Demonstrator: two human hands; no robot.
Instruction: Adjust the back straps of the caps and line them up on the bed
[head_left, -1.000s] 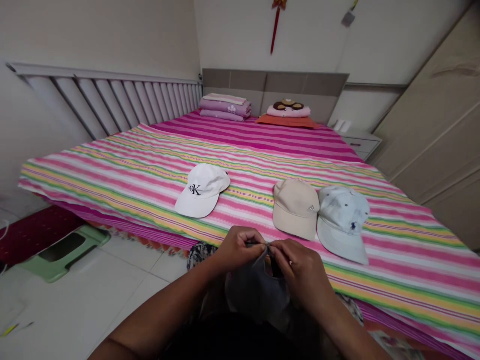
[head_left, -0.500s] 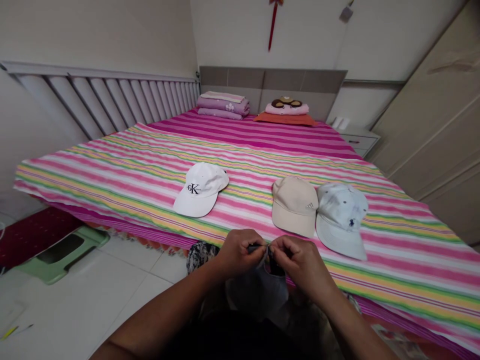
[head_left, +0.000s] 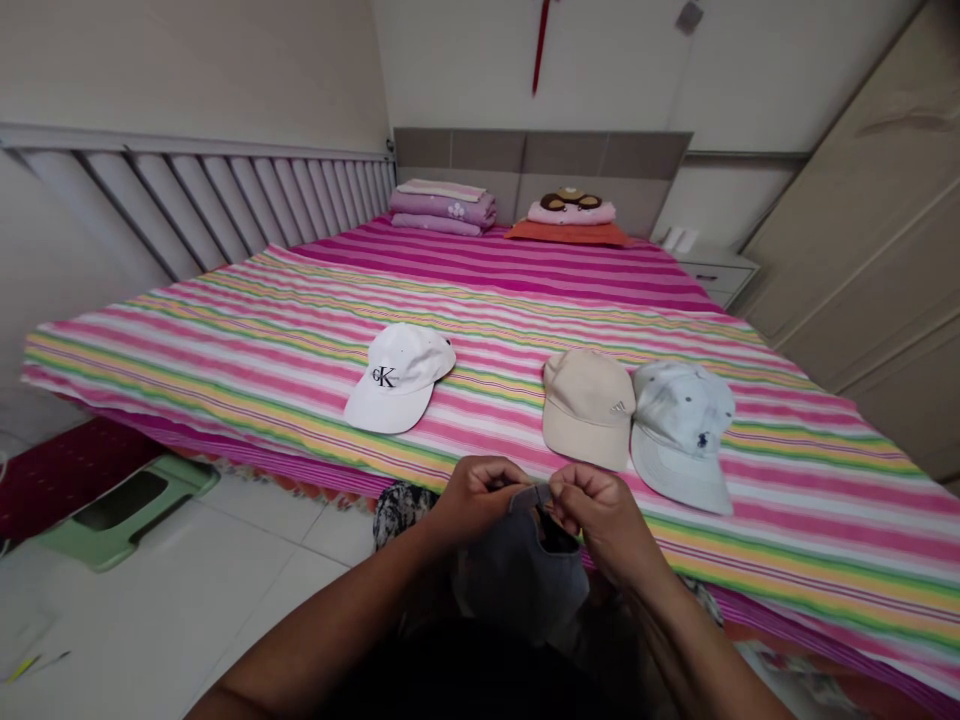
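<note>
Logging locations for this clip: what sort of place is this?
This looks like a bedroom in a home. A large bed with a striped pink sheet fills the room, folded bedding is stacked by the headboard, and a bedside cabinet stands next to it, with what seems a wardrobe along the right.

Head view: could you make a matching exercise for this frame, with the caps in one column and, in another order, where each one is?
Caps:
1. white cap with black CK lettering
2. dark grey cap
3. pale blue cap
4. beige cap

Places:
A. middle of the three caps on the striped bedsheet
B. held between the left hand and the right hand
C. furthest right of the three on the bedsheet
D. furthest left of the three on the bedsheet

Right pairs: 1-D; 2-B; 3-C; 4-A
</note>
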